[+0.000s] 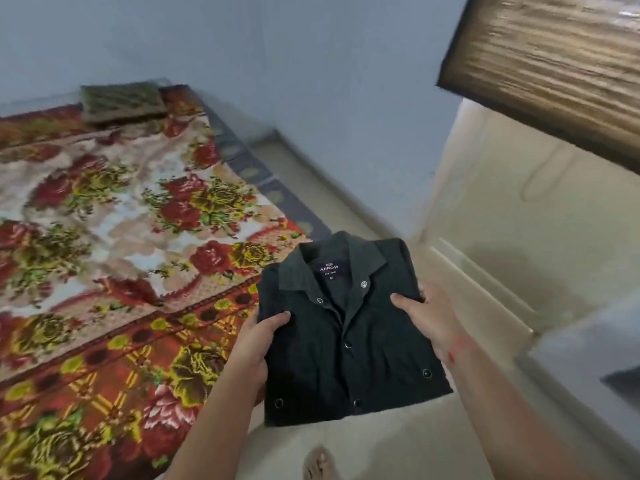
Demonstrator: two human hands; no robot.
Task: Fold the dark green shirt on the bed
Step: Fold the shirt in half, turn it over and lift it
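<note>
The dark green shirt point(346, 341) is folded into a neat rectangle, collar and label facing up, buttons down the front. I hold it in the air over the floor, just off the right edge of the bed point(104, 237). My left hand point(258, 344) grips its left edge with the thumb on top. My right hand point(429, 320) grips its right edge the same way. The fingers under the shirt are hidden.
The bed carries a red and yellow floral blanket, with a dark folded cloth point(121, 102) at its far end. A blue-grey wall stands behind. A wooden door point(554, 64) hangs open at the upper right. My bare foot point(318, 462) is on the pale tiled floor.
</note>
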